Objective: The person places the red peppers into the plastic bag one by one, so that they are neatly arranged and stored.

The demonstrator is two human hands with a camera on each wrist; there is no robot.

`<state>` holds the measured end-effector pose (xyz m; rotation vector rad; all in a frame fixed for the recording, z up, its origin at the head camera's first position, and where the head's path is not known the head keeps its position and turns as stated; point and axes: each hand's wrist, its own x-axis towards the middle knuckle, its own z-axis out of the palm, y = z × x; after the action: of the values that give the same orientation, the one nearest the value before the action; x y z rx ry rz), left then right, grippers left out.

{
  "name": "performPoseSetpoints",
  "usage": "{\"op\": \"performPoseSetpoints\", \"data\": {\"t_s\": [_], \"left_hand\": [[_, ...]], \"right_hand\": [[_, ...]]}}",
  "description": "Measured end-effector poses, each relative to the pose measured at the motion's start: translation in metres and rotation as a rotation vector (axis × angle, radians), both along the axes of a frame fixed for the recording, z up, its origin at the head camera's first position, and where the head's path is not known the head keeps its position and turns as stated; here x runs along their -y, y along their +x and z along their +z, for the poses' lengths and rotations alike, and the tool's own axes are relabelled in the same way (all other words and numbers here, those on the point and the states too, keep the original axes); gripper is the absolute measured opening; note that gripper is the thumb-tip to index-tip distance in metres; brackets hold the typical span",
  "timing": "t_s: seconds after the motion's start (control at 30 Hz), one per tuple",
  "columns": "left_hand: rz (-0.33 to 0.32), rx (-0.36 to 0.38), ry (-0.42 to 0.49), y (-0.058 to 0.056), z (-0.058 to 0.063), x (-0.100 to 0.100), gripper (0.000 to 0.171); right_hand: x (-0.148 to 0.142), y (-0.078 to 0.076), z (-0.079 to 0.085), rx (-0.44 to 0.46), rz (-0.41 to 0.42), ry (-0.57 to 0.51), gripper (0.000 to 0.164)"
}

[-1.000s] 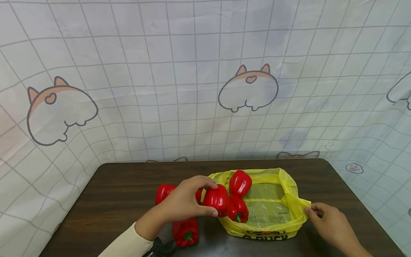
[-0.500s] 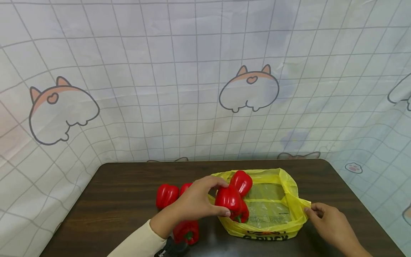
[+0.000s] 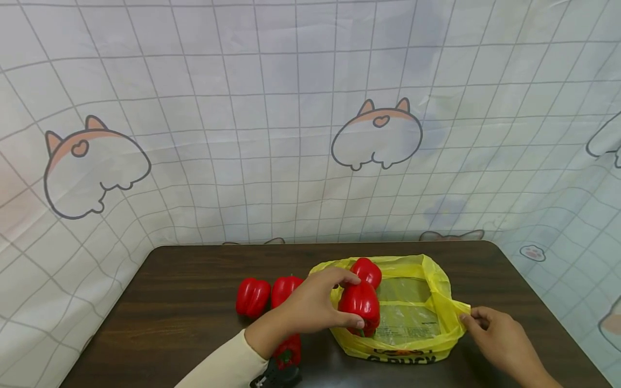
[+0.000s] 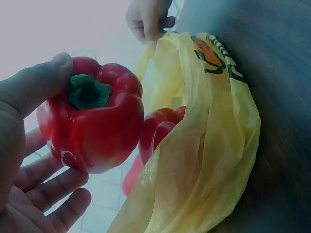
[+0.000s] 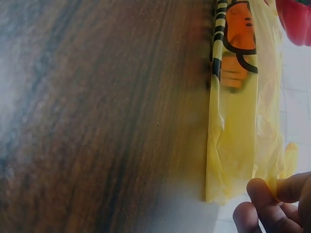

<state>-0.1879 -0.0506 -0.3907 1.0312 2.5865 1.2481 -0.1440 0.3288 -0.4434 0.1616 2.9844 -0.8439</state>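
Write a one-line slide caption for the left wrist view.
Left hand holds a red pepper at the yellow bag's mouth while the right hand pinches the bag's edge.

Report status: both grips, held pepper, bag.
Left grip holds red pepper over yellow bag. Right grip pinches bag's edge. Another pepper in bag, back left, possibly in the way.

R hand (image 5: 274,208) pinching yellow bag (image 5: 237,131) w/ blk/orange print (image 5: 240,26), part of red pepper (image 5: 297,22), brn wood-grain tbl (image 5: 107,116)

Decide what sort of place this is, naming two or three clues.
Probably an indoor, staged tabletop corner: a creased, grid-printed sheet hangs behind a dark wood-patterned table that bears a yellow plastic bag and loose red peppers.
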Motion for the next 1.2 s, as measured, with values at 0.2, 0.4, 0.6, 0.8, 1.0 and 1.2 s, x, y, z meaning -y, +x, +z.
{"op": "performPoseSetpoints", "data": {"t_s": [0.2,0.4,0.6,0.8,1.0,1.2], "left_hand": [[0.002,0.018,0.011,-0.001,0.002,-0.011,0.064],[-0.016,0.029,0.041,-0.003,0.001,-0.023,0.063],[-0.009,0.049,0.038,-0.003,0.000,-0.033,0.063],[-0.015,0.047,0.039,-0.004,-0.001,-0.041,0.064],[-0.003,0.043,0.019,-0.006,-0.007,-0.047,0.064],[-0.017,0.057,0.023,-0.006,-0.012,-0.054,0.064]], "right_hand": [[-0.001,0.000,0.000,0.005,0.003,-0.004,0.049],[-0.002,0.000,0.000,0.021,0.011,-0.015,0.050],[-0.002,0.001,0.001,0.037,0.017,-0.024,0.048],[-0.001,0.000,0.001,0.061,0.013,-0.032,0.049],[0.000,0.001,0.001,0.051,0.017,-0.038,0.044],[0.000,0.001,0.000,0.034,0.016,-0.034,0.040]]}}
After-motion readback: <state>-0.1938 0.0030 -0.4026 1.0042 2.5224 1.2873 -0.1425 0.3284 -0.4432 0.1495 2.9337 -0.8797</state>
